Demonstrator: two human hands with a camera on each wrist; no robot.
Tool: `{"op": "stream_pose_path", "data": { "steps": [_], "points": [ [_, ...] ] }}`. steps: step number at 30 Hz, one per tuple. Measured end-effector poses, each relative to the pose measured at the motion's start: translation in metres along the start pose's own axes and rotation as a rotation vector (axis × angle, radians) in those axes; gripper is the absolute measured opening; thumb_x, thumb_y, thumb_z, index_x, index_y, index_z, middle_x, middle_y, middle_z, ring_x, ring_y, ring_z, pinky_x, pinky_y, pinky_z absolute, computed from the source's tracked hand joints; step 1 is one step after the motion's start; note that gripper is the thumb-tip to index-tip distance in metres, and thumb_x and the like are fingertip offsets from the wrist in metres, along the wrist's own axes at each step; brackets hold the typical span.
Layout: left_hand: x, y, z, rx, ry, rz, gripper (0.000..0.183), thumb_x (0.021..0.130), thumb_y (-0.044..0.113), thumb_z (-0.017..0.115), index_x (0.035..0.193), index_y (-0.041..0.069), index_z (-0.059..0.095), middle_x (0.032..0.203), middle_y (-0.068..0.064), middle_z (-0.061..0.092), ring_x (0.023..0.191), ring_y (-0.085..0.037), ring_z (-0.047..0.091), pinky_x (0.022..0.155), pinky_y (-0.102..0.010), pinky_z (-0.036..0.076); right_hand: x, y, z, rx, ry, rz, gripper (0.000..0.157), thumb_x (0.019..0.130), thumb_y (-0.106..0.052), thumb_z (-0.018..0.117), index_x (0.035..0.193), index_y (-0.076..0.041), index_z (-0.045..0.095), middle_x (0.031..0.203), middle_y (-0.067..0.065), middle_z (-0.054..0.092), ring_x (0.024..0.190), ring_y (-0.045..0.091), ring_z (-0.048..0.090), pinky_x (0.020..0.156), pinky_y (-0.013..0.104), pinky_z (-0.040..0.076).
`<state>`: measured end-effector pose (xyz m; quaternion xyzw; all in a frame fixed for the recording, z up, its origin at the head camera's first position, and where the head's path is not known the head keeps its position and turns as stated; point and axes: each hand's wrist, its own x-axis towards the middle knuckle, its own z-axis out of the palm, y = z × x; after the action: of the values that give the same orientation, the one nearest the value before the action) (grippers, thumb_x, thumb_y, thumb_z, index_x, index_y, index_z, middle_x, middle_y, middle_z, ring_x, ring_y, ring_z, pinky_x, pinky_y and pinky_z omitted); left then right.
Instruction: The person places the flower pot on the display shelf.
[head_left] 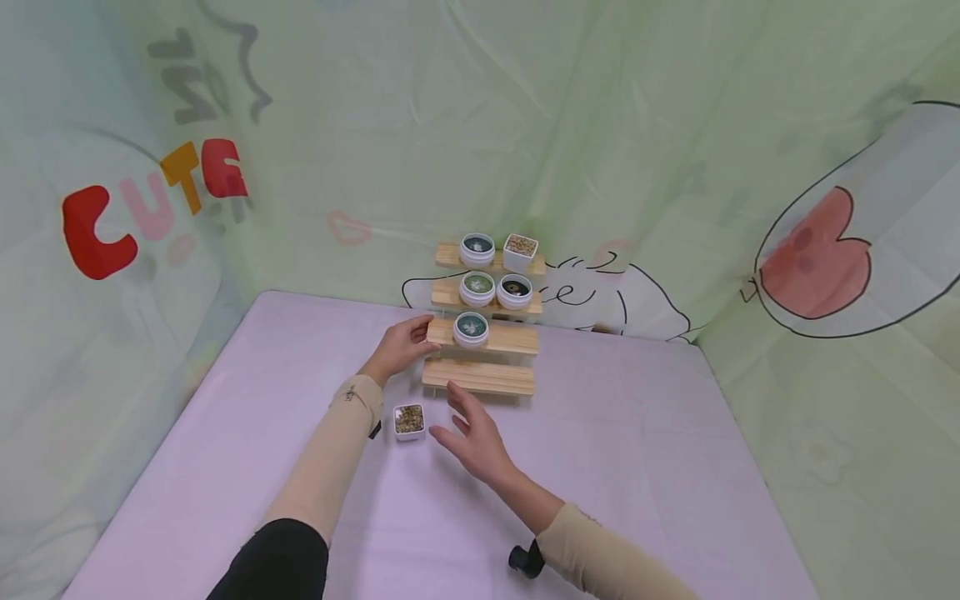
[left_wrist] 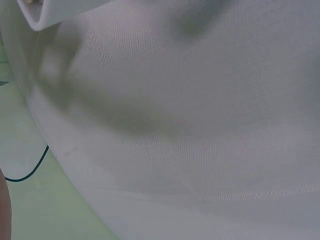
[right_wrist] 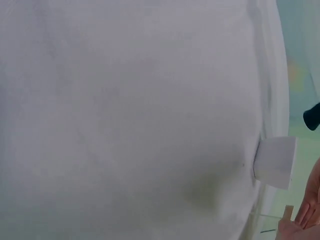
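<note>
My left hand is at the left end of the second-lowest step of the wooden tiered stand. Its thumb and fingers are spread apart at the step's end, and contact is hard to tell. Near the front of the bottom step, my right hand reaches up with spread fingers and holds nothing. Left of it, a square white pot with grainy brownish filling stands on the cloth; its white side shows in the right wrist view. A round white tub with a dark green top sits on the second-lowest step.
Higher on the stand are a round tub with a green top, one with a dark top, another dark-topped tub and a square pot. Patterned curtains hang behind the cloth-covered table.
</note>
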<state>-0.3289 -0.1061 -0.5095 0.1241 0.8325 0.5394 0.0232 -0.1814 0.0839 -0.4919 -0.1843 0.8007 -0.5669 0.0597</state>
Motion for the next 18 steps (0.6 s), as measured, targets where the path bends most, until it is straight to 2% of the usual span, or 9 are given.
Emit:
{"op": "stream_pose_path", "data": {
  "steps": [3, 8, 10, 15, 18],
  "points": [
    [0.001, 0.000, 0.000, -0.002, -0.001, 0.006, 0.067, 0.089, 0.011, 0.074, 0.144, -0.006, 0.041, 0.141, -0.026, 0.048, 0.127, -0.033, 0.052, 0.107, -0.033, 0.046, -0.001, 0.003, 0.007, -0.015, -0.021, -0.004, 0.070, 0.089, -0.004, 0.071, 0.147, 0.007, 0.034, 0.149, 0.028, 0.036, 0.134, 0.045, 0.039, 0.108, 0.056, 0.039],
    [0.001, 0.000, -0.001, 0.003, 0.000, 0.017, 0.067, 0.088, 0.011, 0.074, 0.144, -0.007, 0.042, 0.141, -0.026, 0.049, 0.127, -0.033, 0.053, 0.107, -0.033, 0.046, 0.003, 0.030, 0.018, -0.072, -0.038, -0.014, 0.070, 0.089, -0.012, 0.073, 0.147, 0.001, 0.037, 0.149, 0.020, 0.040, 0.134, 0.037, 0.043, 0.109, 0.046, 0.042],
    [0.002, -0.001, -0.001, 0.010, 0.000, 0.021, 0.067, 0.088, 0.011, 0.075, 0.144, -0.007, 0.042, 0.141, -0.026, 0.049, 0.126, -0.033, 0.053, 0.107, -0.033, 0.047, 0.003, 0.037, 0.021, -0.063, -0.044, -0.027, 0.070, 0.087, -0.013, 0.074, 0.146, 0.001, 0.039, 0.147, 0.020, 0.042, 0.133, 0.037, 0.044, 0.109, 0.046, 0.043],
    [0.002, -0.002, 0.000, 0.018, 0.002, 0.024, 0.067, 0.087, 0.012, 0.075, 0.143, -0.006, 0.043, 0.140, -0.025, 0.050, 0.126, -0.033, 0.053, 0.106, -0.033, 0.047, 0.004, 0.046, 0.027, -0.070, -0.049, -0.065, 0.070, 0.085, -0.014, 0.076, 0.144, 0.003, 0.042, 0.145, 0.022, 0.043, 0.130, 0.038, 0.048, 0.108, 0.048, 0.044],
    [0.001, -0.001, 0.000, 0.016, 0.003, 0.020, 0.067, 0.087, 0.011, 0.075, 0.143, -0.007, 0.043, 0.141, -0.025, 0.049, 0.126, -0.033, 0.053, 0.107, -0.034, 0.046, 0.004, 0.048, 0.031, -0.092, -0.064, -0.057, 0.069, 0.086, -0.013, 0.075, 0.144, 0.004, 0.041, 0.146, 0.021, 0.043, 0.130, 0.037, 0.048, 0.108, 0.045, 0.044]
  ]
}}
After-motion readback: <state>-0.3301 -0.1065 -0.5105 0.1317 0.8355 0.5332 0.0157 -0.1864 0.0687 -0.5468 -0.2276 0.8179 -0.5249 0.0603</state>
